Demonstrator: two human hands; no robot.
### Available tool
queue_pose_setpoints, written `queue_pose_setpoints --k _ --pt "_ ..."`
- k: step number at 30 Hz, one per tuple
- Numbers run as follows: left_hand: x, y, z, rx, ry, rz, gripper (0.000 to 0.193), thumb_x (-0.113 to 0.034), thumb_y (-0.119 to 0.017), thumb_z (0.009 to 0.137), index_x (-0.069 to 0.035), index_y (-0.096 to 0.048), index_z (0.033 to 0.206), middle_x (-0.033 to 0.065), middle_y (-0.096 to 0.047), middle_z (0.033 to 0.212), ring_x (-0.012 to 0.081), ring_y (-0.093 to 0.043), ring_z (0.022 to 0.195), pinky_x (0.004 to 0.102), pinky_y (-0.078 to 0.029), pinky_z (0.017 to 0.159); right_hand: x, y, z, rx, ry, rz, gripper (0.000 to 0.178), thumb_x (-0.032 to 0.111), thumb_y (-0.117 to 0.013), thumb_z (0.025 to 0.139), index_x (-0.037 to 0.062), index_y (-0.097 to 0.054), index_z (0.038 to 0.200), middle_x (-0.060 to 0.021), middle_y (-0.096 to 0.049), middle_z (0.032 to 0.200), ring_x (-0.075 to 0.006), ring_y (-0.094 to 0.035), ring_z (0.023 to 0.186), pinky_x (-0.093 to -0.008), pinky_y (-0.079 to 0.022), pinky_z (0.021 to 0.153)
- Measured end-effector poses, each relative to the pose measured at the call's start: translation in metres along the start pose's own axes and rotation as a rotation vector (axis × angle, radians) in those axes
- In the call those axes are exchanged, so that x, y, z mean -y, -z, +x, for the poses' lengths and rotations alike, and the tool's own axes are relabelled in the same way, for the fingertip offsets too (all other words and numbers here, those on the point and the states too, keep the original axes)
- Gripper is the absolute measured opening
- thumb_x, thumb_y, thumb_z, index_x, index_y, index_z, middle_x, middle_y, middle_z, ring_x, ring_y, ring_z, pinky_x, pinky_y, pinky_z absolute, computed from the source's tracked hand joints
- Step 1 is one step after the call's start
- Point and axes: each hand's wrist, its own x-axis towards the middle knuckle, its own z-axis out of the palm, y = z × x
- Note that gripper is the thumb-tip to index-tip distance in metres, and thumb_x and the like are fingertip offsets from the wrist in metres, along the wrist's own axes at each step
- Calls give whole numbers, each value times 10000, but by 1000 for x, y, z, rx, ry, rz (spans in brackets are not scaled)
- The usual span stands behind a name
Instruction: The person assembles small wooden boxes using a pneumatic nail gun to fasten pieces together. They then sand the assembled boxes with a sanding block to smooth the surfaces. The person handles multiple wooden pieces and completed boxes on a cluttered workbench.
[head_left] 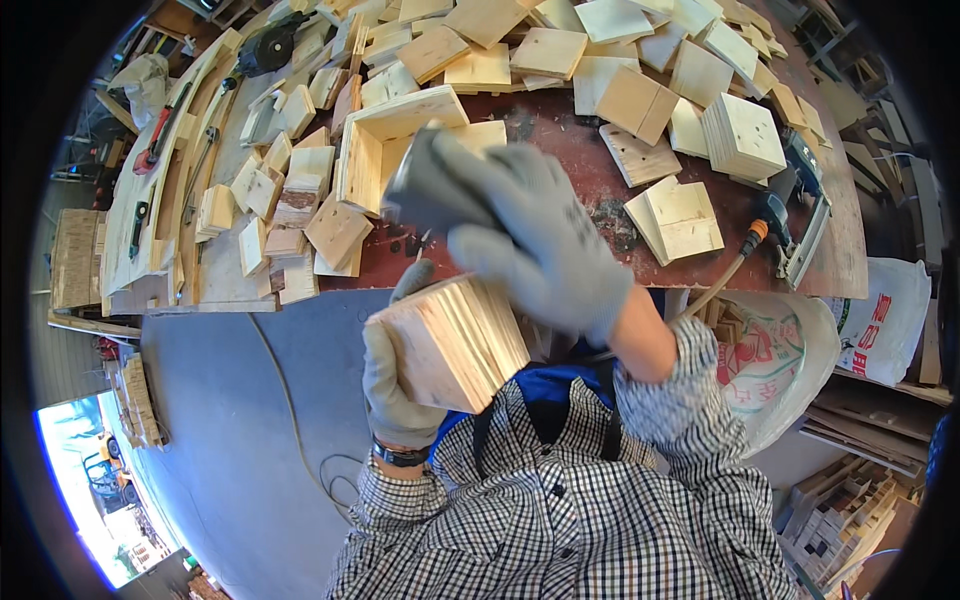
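Observation:
My left hand [400, 385], in a grey glove, is wrapped round a thick stack of square plywood pieces [455, 340], held in front of my body below the bench's near edge. Above it my right hand [545, 235], gloved too and smeared by motion, grips a dark grey tool [435, 185] whose kind I cannot make out. A thin tip shows under that tool, near the top of the held stack. Just behind the tool stands an open plywood box [400, 120] on the bench, partly covered by it.
Loose plywood squares [550, 52] cover the far side of the red-brown bench [560, 115]. A neat stack of squares [742, 135] stands at the right beside an air nailer [805, 210] with a hose. Pliers [160, 135] lie at the left. White sacks [790, 350] hang below the right edge.

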Motion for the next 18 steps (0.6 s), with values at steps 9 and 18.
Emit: queue_pose_setpoints --k 9,18 --pt "-9 16 0 -293 8 -326 740 -630 -462 1082 -70 -471 1565 180 -581 1522 347 -571 1388 559 -454 1183 38 -5 -62 169 127 103 645 444 -730 899 138 -623 1456 -207 -545 1360 -375 -552 1174 -522 -439 1038" --pt "1 11 6 223 -107 -352 783 -582 -527 1079 -10 -394 1597 189 -553 1542 322 -553 1407 512 -472 1177 21 3 -34 41 242 11 664 501 -627 981 121 -568 1521 -241 -561 1293 -393 -551 1115 -502 -433 1017"
